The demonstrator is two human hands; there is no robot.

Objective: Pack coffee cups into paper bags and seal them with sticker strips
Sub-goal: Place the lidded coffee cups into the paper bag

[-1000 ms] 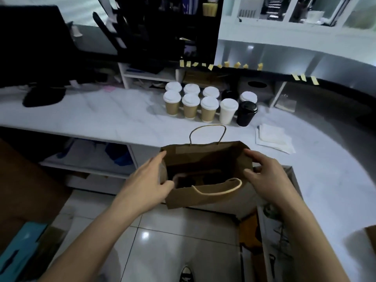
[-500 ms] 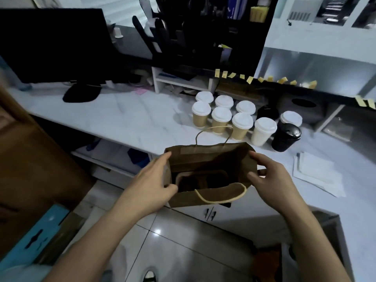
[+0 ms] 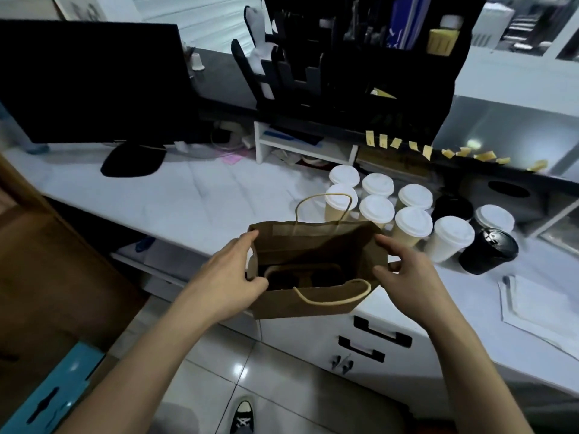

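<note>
Paper bag, open, held at worktop edge

Paper bag (image 3: 305, 303): brown, twisted-cord handles, mouth spread wide, upright, held at the front edge of the worktop (image 3: 194, 195). Far handle stands up; near handle droops over the near wall. Inside, low down, a moulded cup carrier (image 3: 300, 272) with dark wells; whether anything sits in them cannot be told.

Left hand (image 3: 228, 277): grips the bag's left side panel, thumb curled over the rim into the mouth, fingers along the outside.

Right hand (image 3: 404, 274): grips the bag's right side panel, fingers curled round the rim corner, thumb at the outer wall.

Coffee cups (image 3: 407, 220): just behind and right of the bag on the worktop, standing in a close cluster. Tan cups with white lids nearest the bag; a white cup (image 3: 451, 239) beyond them; a black cup with black lid (image 3: 488, 250) furthest right.

Sticker strips (image 3: 426, 151): yellow, hanging in a row from a dark ledge behind the cups, well beyond the bag.

Flat paper sheets (image 3: 532, 305): right of the bag, on the worktop.

Monitor (image 3: 94, 79): dark, well left and behind the bag.

Black organiser rack (image 3: 360, 57): directly behind the bag, at the back.

Drawers with black handles (image 3: 376, 336): below the bag, in the worktop's front.
</note>
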